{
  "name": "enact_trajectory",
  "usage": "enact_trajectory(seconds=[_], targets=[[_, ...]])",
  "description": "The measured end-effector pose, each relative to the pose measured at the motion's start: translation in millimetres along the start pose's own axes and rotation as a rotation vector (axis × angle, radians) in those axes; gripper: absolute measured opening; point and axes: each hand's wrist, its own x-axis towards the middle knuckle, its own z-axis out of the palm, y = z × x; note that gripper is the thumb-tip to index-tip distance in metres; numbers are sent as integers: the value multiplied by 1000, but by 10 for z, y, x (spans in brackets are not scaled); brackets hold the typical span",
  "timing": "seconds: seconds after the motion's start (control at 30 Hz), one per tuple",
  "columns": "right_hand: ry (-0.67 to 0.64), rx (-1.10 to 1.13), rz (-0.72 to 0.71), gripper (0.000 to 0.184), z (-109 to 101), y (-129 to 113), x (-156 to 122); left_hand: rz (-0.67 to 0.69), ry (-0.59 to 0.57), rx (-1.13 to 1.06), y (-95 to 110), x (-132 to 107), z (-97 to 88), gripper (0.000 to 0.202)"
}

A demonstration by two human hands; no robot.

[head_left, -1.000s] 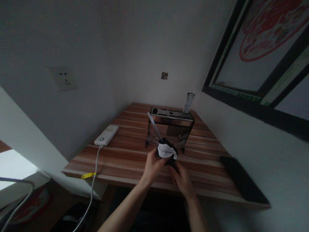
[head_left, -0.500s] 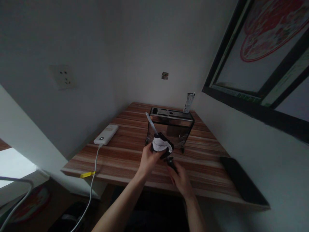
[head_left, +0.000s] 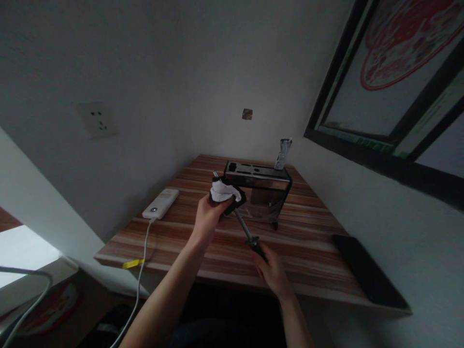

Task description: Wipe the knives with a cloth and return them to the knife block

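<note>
Black and white cloth [head_left: 225,194], bunched in folds, sits at the left hand [head_left: 209,215] in the head view, raised above the tabletop [head_left: 192,229] and in front of the left end of the rack [head_left: 258,183]. The left fingers are curled closed on the cloth, with the thumb along its lower side. A slim metal rod [head_left: 243,224] runs from the lower side of the cloth to a guard [head_left: 253,240] and a dark handle [head_left: 258,250]; its tip shows beyond the upper left of the cloth. Whether the cloth fully encircles the rod cannot be told. The right hand [head_left: 271,268] holds the handle above the front edge, fingers closed around it.

The rack stands upright toward the far edge, with a slotted metal top and clear film about its lower part. An upright silvery piece [head_left: 282,153] projects from the right end of its top. A white power bank [head_left: 161,203] lies along the left edge. Its white cable [head_left: 144,249] passes over the front edge near the left corner, beside a yellow tag [head_left: 132,264]. A dark flat slab [head_left: 369,270] lies along the right edge, reaching the front right corner
</note>
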Motion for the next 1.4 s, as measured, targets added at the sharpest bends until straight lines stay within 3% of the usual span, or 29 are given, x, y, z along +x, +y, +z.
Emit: enact_trajectory(seconds=[0.43, 0.6, 0.77, 1.1, 1.4], targets=[[-30, 0, 20, 48, 1, 11, 8, 173, 61, 12, 230, 296, -162, 43], [-56, 2, 21, 48, -1, -14, -2, 167, 26, -6, 210, 332, -183, 44], [-93, 2, 26, 45, -3, 18, 5, 126, 4, 130, 220, 335, -166, 46], [-106, -41, 35, 49, -9, 1, -5, 48, -103, 221, 39, 134, 22, 40], [-86, -61, 17, 43, -7, 69, 2, -51, -184, 264, -174, -168, 59, 35]])
